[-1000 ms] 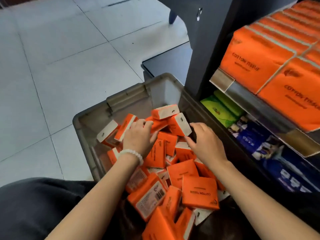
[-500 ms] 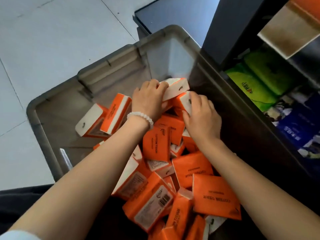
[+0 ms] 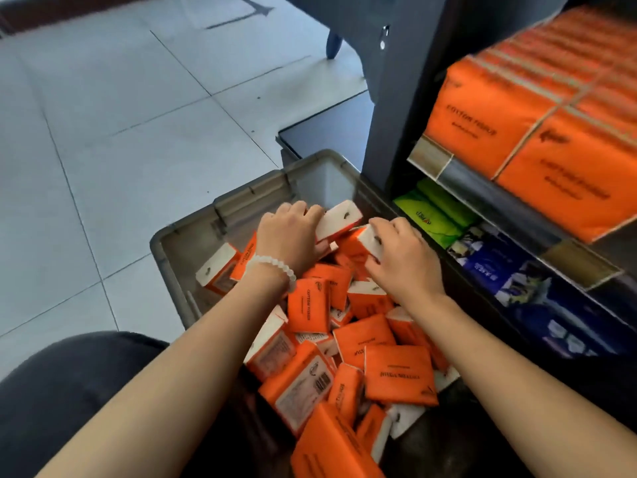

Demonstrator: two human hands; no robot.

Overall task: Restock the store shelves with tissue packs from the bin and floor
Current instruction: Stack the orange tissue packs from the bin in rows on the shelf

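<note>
head view: one orange tissue pack (image 3: 339, 219) is gripped by the left hand (image 3: 289, 236) and another (image 3: 368, 242) by the right hand (image 3: 402, 257), both atop the heap in the grey bin (image 3: 241, 198). if lifted carelessly, the slick wrappers could slip and neighbouring packs be knocked over the rim.

The packs (image 3: 399, 374) in my bin were orange with white end faces and dark lettering. The bin (image 3: 241, 198) was grey. I wore a white beaded bracelet (image 3: 272, 265) on my left wrist. Shelf stock: large orange packs (image 3: 482, 122) with dark print above, green packs (image 3: 434, 215) and blue patterned packs (image 3: 499, 267) below. Floor tiles (image 3: 120, 132) were pale grey with dark joints.
</note>
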